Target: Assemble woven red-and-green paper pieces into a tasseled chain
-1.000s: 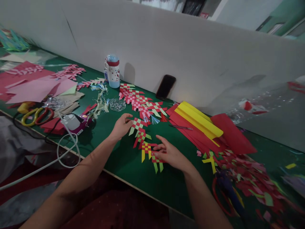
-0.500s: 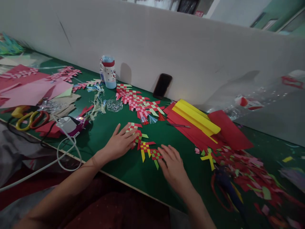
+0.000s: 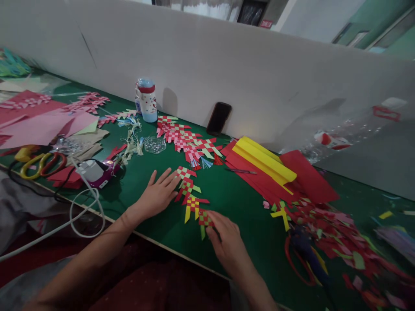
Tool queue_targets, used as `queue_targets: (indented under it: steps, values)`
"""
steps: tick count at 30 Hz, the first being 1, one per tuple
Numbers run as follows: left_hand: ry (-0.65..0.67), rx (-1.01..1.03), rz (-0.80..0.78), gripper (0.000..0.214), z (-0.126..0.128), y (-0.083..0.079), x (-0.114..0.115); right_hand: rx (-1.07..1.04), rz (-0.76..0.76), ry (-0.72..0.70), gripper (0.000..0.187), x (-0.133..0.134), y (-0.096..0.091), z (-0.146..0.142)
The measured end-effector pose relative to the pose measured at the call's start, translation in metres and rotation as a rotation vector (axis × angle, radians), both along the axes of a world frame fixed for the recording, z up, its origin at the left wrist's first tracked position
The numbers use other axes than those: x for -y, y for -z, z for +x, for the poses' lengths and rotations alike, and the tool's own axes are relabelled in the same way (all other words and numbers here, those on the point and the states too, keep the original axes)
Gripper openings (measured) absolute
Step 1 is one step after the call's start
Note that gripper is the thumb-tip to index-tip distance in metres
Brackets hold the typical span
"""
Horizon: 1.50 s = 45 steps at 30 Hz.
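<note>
Several woven paper fish lie in a slanting row on the green table. My left hand is flat with fingers spread, its fingertips beside the upper red-and-pale-green fish and another red-and-green fish. Below them is a red-and-yellow fish, touched by neither hand. At the lower end of the row, my right hand has thumb and fingers closed on the right side of a red-and-green fish, partly covering it.
More woven fish with tassels lie behind, near a cup and a phone. Yellow paper, red sheets, paper scraps and blue-handled scissors are right. Left are scissors, a glue gun and a white cable.
My right hand has moved left and down and closed on the lowest fish, which has shifted the same way. My left hand has drawn back slightly, uncovering the upper fish.
</note>
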<state>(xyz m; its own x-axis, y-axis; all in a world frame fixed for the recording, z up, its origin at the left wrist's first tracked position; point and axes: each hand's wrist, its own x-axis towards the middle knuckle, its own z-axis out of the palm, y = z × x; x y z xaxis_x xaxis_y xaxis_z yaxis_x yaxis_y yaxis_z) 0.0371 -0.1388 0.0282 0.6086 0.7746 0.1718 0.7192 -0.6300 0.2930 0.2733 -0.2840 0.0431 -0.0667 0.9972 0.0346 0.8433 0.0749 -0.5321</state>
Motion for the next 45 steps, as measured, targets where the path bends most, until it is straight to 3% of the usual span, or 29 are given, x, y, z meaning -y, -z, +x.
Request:
queue_targets:
  steps: [5,13,15,18,22,25,30,35,39,45]
  values:
    - [-0.191,0.019,-0.1,0.052,-0.013,0.001,-0.02,-0.245,-0.006,0.093,0.035,0.013,-0.007,0.001]
    - [-0.22,0.115,-0.151,0.037,0.004,-0.005,-0.044,-0.2,0.112,0.432,0.039,0.002,-0.017,0.028]
    - [-0.249,0.154,-0.151,0.027,0.01,-0.009,-0.044,-0.181,0.146,0.376,0.037,-0.016,-0.023,0.035]
    - [-0.306,0.238,-0.15,0.007,0.013,-0.018,-0.039,-0.073,0.161,0.158,0.032,-0.061,-0.029,0.037]
    - [-0.378,0.376,-0.172,0.033,0.005,-0.028,-0.032,0.046,0.071,0.052,0.029,-0.129,-0.025,0.016]
    - [-0.4,0.489,-0.226,0.046,-0.002,-0.029,-0.03,0.094,0.027,0.05,0.025,-0.162,-0.015,-0.002]
    - [-0.412,0.722,-0.382,0.056,-0.005,-0.02,-0.035,0.102,-0.033,0.111,0.017,-0.179,-0.003,-0.012]
    - [-0.347,0.94,-0.578,0.045,0.006,-0.009,-0.041,-0.04,-0.046,0.111,0.01,-0.175,-0.004,-0.009]
    - [-0.278,1.077,-0.757,0.047,0.014,-0.01,-0.047,-0.244,-0.005,0.063,0.019,-0.164,-0.03,-0.006]
    - [-0.04,1.194,-1.087,0.063,0.025,-0.029,-0.051,-0.5,0.133,0.013,0.037,-0.148,-0.11,-0.002]
